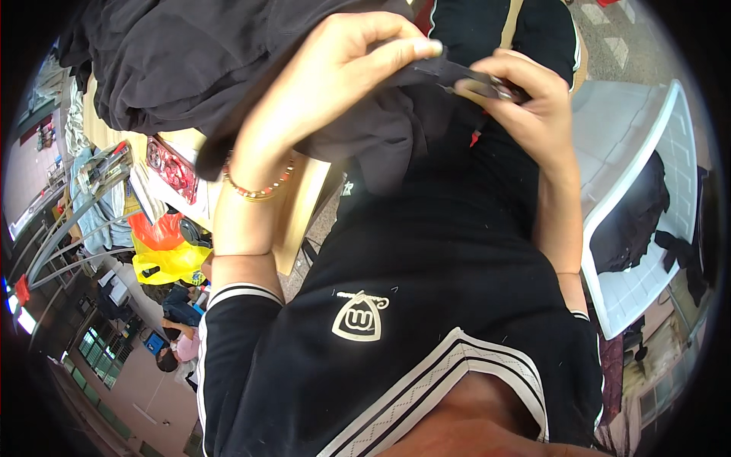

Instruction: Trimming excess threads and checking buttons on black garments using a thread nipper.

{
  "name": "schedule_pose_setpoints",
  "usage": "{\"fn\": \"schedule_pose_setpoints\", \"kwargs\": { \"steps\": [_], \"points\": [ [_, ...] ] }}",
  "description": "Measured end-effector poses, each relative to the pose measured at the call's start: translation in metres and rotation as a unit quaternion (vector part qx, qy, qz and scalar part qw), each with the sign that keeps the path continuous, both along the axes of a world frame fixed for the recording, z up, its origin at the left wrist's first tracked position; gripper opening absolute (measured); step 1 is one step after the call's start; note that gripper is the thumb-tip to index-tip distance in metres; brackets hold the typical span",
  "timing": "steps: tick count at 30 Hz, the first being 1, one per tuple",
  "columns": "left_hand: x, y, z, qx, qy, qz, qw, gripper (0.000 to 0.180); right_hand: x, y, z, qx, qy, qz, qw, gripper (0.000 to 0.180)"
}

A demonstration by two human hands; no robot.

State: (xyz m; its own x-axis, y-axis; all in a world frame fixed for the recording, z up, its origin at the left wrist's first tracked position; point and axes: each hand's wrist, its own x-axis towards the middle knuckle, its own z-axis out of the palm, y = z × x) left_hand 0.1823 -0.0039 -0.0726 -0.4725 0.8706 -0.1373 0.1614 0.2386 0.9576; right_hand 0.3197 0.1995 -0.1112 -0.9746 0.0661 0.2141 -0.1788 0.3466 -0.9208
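A large dark grey garment [190, 65] lies bunched at the upper left, and part of it hangs down toward my lap. My left hand [346, 65] is closed, pinching an edge of this cloth between thumb and fingers. Just right of it, my right hand [529, 95] grips what looks like a pair of dark thread snips [457, 74]. Their blades point left and touch or nearly touch the cloth by my left fingertips. A small red tag or thread end [476, 139] shows below the snips. My fingers partly hide the tool's handles.
A wooden table edge [293, 221] runs beneath the garment. On my right stands a white plastic bin [609, 293] with black cloth [636, 217] inside. At left are a yellow bag [171, 266], an orange-red bag [156, 230] and piled fabrics. Another person [183, 346] sits farther off.
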Motion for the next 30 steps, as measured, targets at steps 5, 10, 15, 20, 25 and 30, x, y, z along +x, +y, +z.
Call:
{"fn": "schedule_pose_setpoints", "kwargs": {
  "steps": [5, 10, 15, 20, 25, 30],
  "points": [
    [-0.025, -0.014, 0.045, -0.014, 0.075, -0.026, 0.997, 0.016, 0.009, 0.040, 0.036, -0.112, 0.129, 0.057, 0.984, 0.015],
    [-0.020, -0.019, 0.050, -0.009, -0.056, 0.026, 0.998, 0.018, 0.006, 0.041, 0.036, -0.128, 0.119, -0.018, 0.984, 0.008],
    [-0.015, -0.018, 0.008, 0.074, -0.153, 0.106, 0.980, 0.021, -0.015, 0.022, -0.007, -0.087, 0.028, -0.148, 0.985, 0.028],
    [-0.010, -0.013, 0.001, 0.071, -0.185, 0.106, 0.974, 0.022, -0.021, -0.008, 0.001, 0.064, 0.103, -0.080, 0.989, 0.037],
    [-0.012, -0.010, 0.001, 0.045, -0.119, 0.096, 0.987, 0.023, -0.031, -0.020, -0.009, 0.121, 0.138, -0.088, 0.979, 0.034],
    [-0.011, -0.012, -0.001, 0.041, -0.117, 0.103, 0.987, 0.024, -0.035, -0.019, -0.013, 0.158, 0.139, -0.086, 0.974, 0.033]
  ]
}}
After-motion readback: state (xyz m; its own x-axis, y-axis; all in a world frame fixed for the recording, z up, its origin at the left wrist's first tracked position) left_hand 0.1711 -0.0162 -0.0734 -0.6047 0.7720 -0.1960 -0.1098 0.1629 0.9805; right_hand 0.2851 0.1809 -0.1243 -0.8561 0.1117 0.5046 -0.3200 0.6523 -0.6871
